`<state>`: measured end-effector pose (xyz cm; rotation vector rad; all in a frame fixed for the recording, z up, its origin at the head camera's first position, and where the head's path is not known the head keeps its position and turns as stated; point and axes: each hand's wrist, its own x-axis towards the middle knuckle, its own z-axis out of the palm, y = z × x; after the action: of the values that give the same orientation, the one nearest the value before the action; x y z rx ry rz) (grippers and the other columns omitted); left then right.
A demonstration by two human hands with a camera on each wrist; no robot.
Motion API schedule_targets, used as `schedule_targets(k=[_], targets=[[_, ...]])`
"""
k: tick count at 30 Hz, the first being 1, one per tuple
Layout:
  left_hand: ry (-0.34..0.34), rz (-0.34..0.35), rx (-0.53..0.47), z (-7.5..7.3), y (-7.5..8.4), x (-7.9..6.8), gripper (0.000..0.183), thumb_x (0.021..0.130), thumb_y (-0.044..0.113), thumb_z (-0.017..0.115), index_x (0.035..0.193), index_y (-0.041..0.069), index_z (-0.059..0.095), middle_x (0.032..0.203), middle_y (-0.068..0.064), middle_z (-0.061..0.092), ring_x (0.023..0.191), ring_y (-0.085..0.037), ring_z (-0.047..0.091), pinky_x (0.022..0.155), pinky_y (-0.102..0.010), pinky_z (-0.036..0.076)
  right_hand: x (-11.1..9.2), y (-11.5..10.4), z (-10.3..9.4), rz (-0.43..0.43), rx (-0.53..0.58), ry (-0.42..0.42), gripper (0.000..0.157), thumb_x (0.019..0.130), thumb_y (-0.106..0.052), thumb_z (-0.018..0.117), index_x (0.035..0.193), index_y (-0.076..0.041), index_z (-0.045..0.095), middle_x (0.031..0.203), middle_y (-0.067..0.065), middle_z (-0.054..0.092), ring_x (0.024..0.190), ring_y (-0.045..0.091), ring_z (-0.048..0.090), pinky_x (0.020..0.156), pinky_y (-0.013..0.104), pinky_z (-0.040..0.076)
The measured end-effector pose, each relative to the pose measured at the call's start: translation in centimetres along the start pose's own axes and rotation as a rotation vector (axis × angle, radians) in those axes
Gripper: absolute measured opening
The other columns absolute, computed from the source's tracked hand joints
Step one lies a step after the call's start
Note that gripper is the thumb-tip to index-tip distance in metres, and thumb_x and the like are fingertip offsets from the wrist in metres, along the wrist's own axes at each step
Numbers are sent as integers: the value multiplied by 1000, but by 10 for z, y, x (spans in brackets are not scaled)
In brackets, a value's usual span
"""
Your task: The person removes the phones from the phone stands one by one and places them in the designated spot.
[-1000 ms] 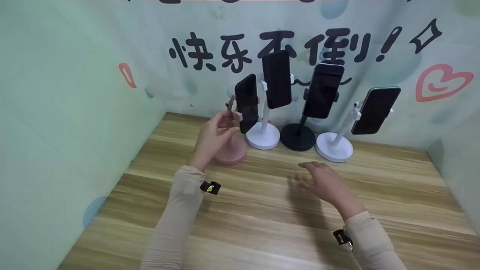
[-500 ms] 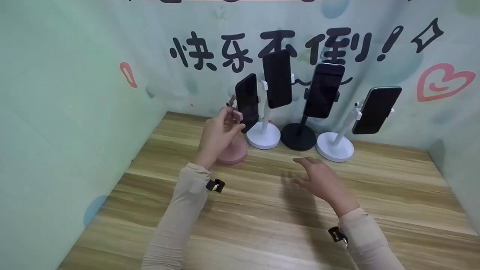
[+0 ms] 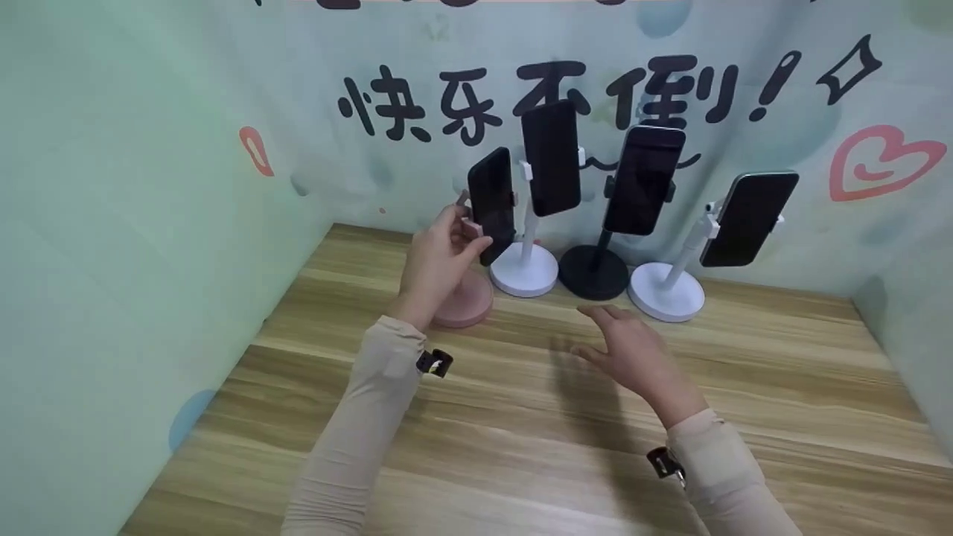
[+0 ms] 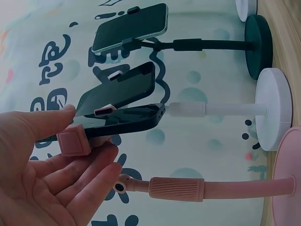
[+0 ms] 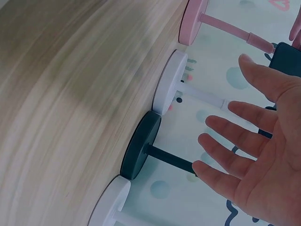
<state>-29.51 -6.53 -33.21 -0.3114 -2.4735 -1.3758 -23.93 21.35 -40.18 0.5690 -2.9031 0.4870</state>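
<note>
My left hand is at the leftmost phone, which sits in the clamp of a pink phone stand. In the left wrist view the thumb lies over the front edge of this phone, beside the pink clamp pad, and the fingers curl behind the clamp. The stand's jointed neck is below them. My right hand hovers over the table before the black stand's base, its fingers spread with nothing between them, as the right wrist view also shows.
To the right stand a white stand with a phone, the black stand with a phone, and another white stand with a phone. Bases stand close together on the wooden table, before a printed cloth.
My left hand has shifted slightly right and up, its thumb coming over the front of the phone. The right hand has drifted a little left and away from me.
</note>
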Motion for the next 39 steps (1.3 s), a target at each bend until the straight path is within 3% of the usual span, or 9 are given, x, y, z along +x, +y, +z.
schedule_targets(k=[8,22,32,39], targets=[[7,-38,89,2,6,4,45,94,32,70,130,11,55,110,-6,73,101,-19,70,91,-31,57,4,-6,-4,7,1,-8,67,89,-36,75,144,-7,50,144,21,54,130,41,54,104,57,48],[11,-49,126,1,8,5,45,95,32,68,132,11,54,108,-5,73,95,-19,67,86,-31,56,10,-13,-7,-33,2,35,66,87,-34,77,142,-6,53,139,20,58,125,38,58,102,53,50],[29,-6,170,2,9,6,43,95,31,68,130,9,55,102,-6,73,90,-20,67,82,-34,54,14,-18,-10,-45,-23,50,64,88,-34,76,141,-6,54,136,19,60,127,40,57,106,53,47],[33,-14,165,2,7,6,41,95,31,68,128,9,55,105,-6,73,92,-20,68,84,-33,56,16,-20,-11,-43,-17,55,63,88,-33,76,140,-7,55,137,18,60,125,40,58,107,54,47]])
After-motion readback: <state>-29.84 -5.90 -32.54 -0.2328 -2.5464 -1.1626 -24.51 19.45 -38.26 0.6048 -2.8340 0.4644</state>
